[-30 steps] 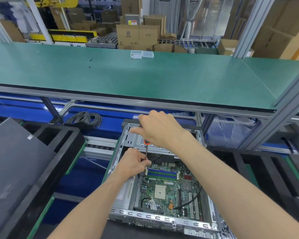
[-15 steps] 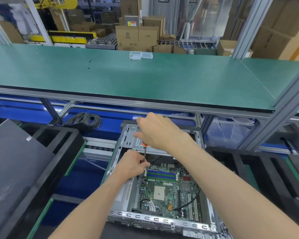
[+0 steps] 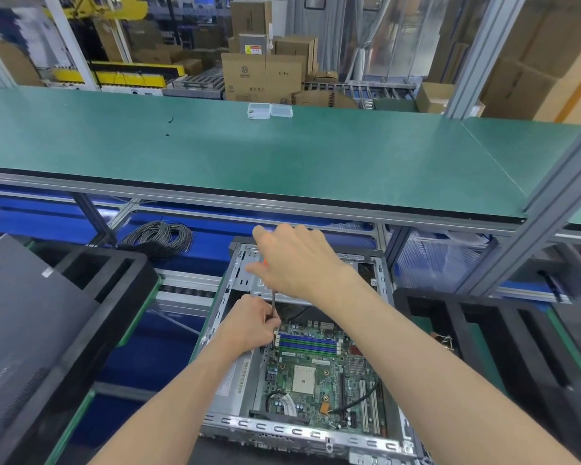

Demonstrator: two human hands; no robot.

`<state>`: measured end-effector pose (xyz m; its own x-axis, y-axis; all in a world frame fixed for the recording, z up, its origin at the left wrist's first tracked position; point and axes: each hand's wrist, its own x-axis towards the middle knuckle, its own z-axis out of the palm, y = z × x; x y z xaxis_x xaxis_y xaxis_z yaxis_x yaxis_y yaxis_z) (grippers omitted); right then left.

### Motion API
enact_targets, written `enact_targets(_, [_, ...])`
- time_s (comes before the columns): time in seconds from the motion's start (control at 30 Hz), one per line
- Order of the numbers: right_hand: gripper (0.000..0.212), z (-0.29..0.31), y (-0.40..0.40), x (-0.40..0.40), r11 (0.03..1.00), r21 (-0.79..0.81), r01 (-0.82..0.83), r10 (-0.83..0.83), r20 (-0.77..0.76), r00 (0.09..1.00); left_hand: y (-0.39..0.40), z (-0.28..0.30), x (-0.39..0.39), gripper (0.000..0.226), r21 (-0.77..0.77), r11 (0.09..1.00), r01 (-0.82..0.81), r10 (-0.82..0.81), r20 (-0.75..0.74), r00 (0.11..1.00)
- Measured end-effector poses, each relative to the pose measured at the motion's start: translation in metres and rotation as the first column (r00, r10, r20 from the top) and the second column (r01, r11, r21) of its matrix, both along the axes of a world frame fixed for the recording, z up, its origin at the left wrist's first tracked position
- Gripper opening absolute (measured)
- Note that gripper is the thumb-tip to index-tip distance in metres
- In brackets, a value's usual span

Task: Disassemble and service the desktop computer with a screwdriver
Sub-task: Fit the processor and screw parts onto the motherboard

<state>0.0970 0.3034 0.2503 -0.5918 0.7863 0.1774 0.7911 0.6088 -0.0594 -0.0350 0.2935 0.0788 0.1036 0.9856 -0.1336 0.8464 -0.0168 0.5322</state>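
So compared with a second ago not much has moved: the right hand (image 3: 296, 260) has stayed up on the orange-handled screwdriver (image 3: 273, 297), fingers curled round the handle, and the left hand (image 3: 252, 325) has kept its fingers pinched on the thin steel shaft down low. The only real difference is that the view has drifted a touch, so the open grey metal desktop computer case (image 3: 379, 283) sits slightly higher in frame. My read is the screw at the top-left corner of the green motherboard (image 3: 319, 374) is being worked and hasn't come out yet, so we're early in the teardown. The tip itself is hidden behind the left hand, can't say if it's seated.

Room-wise it's tight. The case sits down low, below the long green counter (image 3: 282, 156), and the counter's aluminium front rail (image 3: 215, 199) runs just above the right hand's knuckles, so lifting the driver straight up looks cramped. The case's left wall is right beside the left hand. Black foam trays (image 3: 114, 280) flank the case on both sides. There's more free space toward the near edge, over the board.
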Motion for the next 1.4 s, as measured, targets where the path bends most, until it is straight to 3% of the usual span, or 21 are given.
enact_targets(0.07, [0.021, -0.003, 0.002, 0.0, 0.996, -0.066, -0.063, 0.059, -0.058, 0.997, 0.001, 0.0, 0.0, 0.026, 0.005, 1.0, 0.005, -0.005, -0.005, 1.0])
enact_targets(0.17, [0.036, -0.004, 0.005, 0.005, 0.952, -0.252, -0.172, 0.118, -0.214, 0.97, 0.001, 0.0, -0.001, 0.03, -0.007, 1.0, 0.011, -0.011, 0.001, 1.0])
enact_targets(0.27, [0.039, -0.012, 0.005, 0.009, 0.917, -0.344, -0.203, 0.056, -0.392, 0.918, 0.0, 0.003, 0.0, 0.034, -0.008, 1.0, 0.006, -0.006, -0.007, 1.0])
enact_targets(0.37, [0.019, -0.031, 0.002, 0.013, 0.909, -0.383, -0.163, -0.093, -0.568, 0.818, -0.001, 0.004, 0.001, 0.037, -0.019, 0.999, -0.049, 0.049, 0.025, 0.998])
enact_targets(0.5, [0.017, -0.068, -0.005, 0.014, 0.905, -0.417, -0.081, -0.186, -0.562, 0.806, -0.001, 0.002, 0.001, 0.042, -0.009, 0.999, -0.034, 0.034, -0.003, 0.999])
enact_targets(0.63, [0.02, -0.089, -0.008, 0.01, 0.889, -0.458, -0.017, -0.258, -0.532, 0.806, 0.001, 0.002, 0.0, 0.022, -0.013, 1.0, 0.02, -0.02, -0.012, 1.0])
enact_targets(0.77, [0.032, -0.092, -0.01, 0.008, 0.911, -0.412, 0.0, -0.236, -0.523, 0.819, 0.002, -0.001, -0.002, 0.016, -0.002, 0.999, 0.05, -0.05, -0.001, 0.999])
enact_targets(0.87, [0.034, -0.091, -0.012, 0.013, 0.918, -0.396, 0.001, -0.237, -0.549, 0.801, 0.0, 0.0, -0.002, 0.028, 0.029, 0.996, 0.082, -0.083, 0.02, 0.996])
enact_targets(0.97, [0.033, -0.085, -0.013, 0.02, 0.908, -0.418, -0.003, -0.269, -0.591, 0.761, -0.002, 0.005, -0.003, 0.016, 0.022, 0.995, 0.098, -0.1, 0.085, 0.991])
enact_targets(1.13, [0.042, -0.072, -0.02, 0.03, 0.924, -0.382, 0.005, -0.265, -0.632, 0.728, -0.003, 0.008, -0.007, 0.028, 0.045, 0.994, 0.098, -0.103, 0.135, 0.985])
enact_targets(1.27, [0.038, -0.066, -0.02, 0.044, 0.928, -0.369, 0.044, -0.292, -0.651, 0.7, -0.002, 0.005, -0.006, 0.03, 0.034, 0.997, 0.062, -0.063, 0.015, 0.998])
enact_targets(1.4, [0.035, -0.058, -0.018, 0.063, 0.932, -0.354, 0.084, -0.315, -0.671, 0.672, 0.001, 0.005, 0.008, 0.036, -0.098, 0.989, 0.115, -0.135, -0.233, 0.963])
